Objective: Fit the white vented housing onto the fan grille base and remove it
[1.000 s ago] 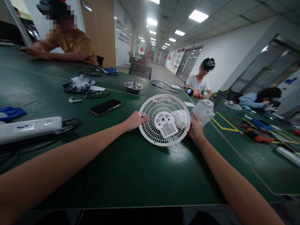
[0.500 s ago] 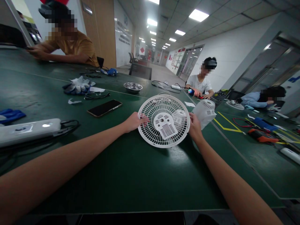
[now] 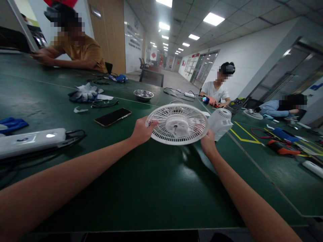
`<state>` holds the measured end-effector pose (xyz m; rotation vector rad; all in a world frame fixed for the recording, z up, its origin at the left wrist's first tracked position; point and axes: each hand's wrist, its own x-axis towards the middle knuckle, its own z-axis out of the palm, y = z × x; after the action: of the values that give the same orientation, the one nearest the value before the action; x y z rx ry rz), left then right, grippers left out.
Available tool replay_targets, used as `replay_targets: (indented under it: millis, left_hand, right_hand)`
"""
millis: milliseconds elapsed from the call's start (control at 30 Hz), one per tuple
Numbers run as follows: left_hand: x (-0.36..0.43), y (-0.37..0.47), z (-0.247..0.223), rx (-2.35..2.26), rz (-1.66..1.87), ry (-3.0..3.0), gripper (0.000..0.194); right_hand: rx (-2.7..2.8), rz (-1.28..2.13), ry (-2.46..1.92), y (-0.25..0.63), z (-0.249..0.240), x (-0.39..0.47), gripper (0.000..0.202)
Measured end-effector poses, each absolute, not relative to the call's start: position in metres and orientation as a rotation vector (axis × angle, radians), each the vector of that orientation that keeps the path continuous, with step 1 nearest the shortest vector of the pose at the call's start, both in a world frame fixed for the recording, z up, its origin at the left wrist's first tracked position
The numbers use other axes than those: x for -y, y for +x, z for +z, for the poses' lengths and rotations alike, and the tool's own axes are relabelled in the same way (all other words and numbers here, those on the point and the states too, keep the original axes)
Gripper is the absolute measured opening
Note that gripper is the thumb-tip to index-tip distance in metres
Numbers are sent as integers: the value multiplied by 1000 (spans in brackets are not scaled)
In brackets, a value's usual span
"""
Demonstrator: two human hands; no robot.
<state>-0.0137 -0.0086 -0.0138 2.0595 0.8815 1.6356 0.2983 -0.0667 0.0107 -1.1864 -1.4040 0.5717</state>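
A round white fan grille [image 3: 161, 132] is held tilted above the green table [image 3: 141, 188], with a metal shaft [image 3: 175, 129] sticking out of its hub. My left hand [image 3: 143, 130] grips the grille's left rim, thumb on top. At the right rim my right hand [image 3: 208, 139] has its fingers closed on the edge, partly under it. Just behind my right hand stands a white plastic housing [image 3: 220, 122] with slots in its top.
Around lie a phone [image 3: 113, 117], a metal bowl [image 3: 143, 95], gloves [image 3: 84, 93], a white power strip [image 3: 32, 143] and an orange-black tool [image 3: 282, 147]. Three people sit beyond: one in brown [image 3: 83, 53], one in white [image 3: 214, 90], one in blue [image 3: 271, 108].
The grille has been tipped over between my hands. Its slotted hub plate faced me before; now the side with the shaft shows.
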Motion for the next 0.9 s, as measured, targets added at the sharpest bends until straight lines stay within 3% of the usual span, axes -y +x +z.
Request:
replay_targets:
  millis: [133, 200, 267, 467, 633, 733, 800, 900]
  left_hand:
    - [3, -24, -7, -619, 1673, 2519, 24]
    - [0, -27, -7, -578, 1672, 2580, 21]
    - [-2, -29, -8, -558, 1657, 2602, 18]
    - [-5, -34, -13, -578, 1524, 2615, 16]
    - [-11, -31, -15, -989, 1095, 2728, 28]
    - [-20, -34, -21, -1398, 741, 2669, 45]
    - [-26, -38, -25, -1486, 728, 2613, 39]
    - [-30, -39, -23, -1455, 1033, 2471, 19]
  right_hand:
    - [1266, 1076, -1018, 288, 15, 73, 66]
    - [1309, 1155, -969, 283, 16, 77, 67]
    - [1440, 1086, -980, 278, 15, 81, 63]
    - [1669, 796, -1098, 273, 7, 84, 79]
    - [1751, 628, -1171, 274, 10, 83, 100]
    - [1824, 412, -1336, 274, 14, 85, 80]
    - [1832, 318, -1397, 274, 16, 86, 65]
    - [1763, 478, -1285, 277, 16, 88, 57]
